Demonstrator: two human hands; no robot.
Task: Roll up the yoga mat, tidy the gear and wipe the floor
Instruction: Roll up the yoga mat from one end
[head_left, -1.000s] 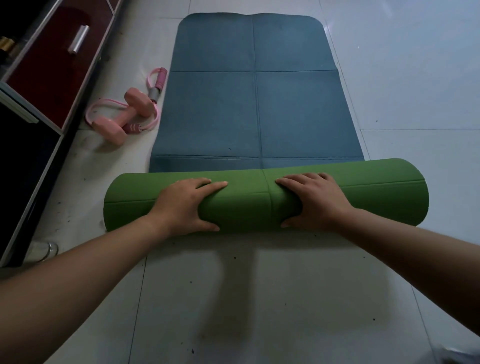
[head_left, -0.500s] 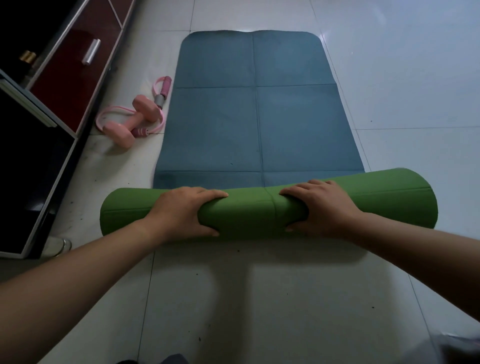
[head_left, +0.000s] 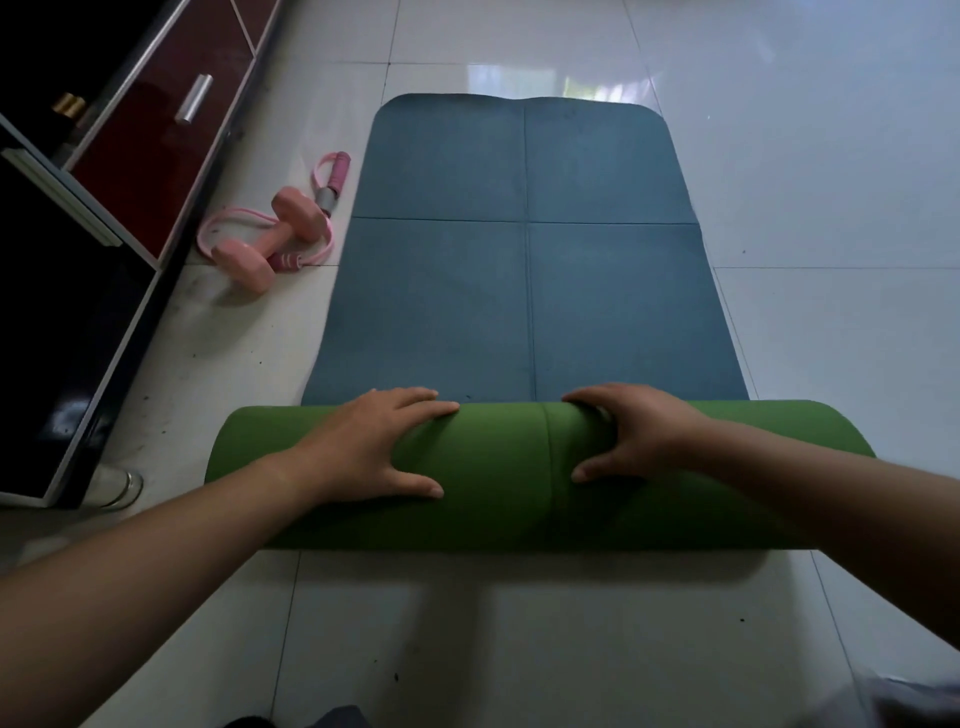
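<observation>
Progress, nearest first: bare floor (head_left: 519, 649) lies between you and the yoga mat (head_left: 498, 467), so the near end is already wound in. The roll sits across your view with its green side out, resting on the tiles. Beyond it the flat stretch (head_left: 524, 291), blue side up, runs away from you to its rounded far end. By eye, well over half the length is not yet rolled. Judgement: rolling is under way, not close to done.

Further off on your left, just beside the mat's edge, the pink dumbbell (head_left: 270, 234) lies on the loops of a pink skipping rope (head_left: 332, 176). Neither is tidied. No cloth or mop is in view, and dark specks show on the tiles, so wiping looks not begun. A dark cabinet (head_left: 156, 145) runs along the left side.

Hands: your left hand (head_left: 374, 447) lies on top of the roll, left of centre. Its palm is down, the fingers nearly straight and reaching over the crest, the thumb splayed on the near face. It is relaxed and pressing, not clasping. Your right hand (head_left: 639, 436) sits just right of the mat's centre seam. Its fingers bend over the crest and the thumb braces on the near face. It grips the foam, which dents under it. The two hands are apart, with the seam between them.
</observation>
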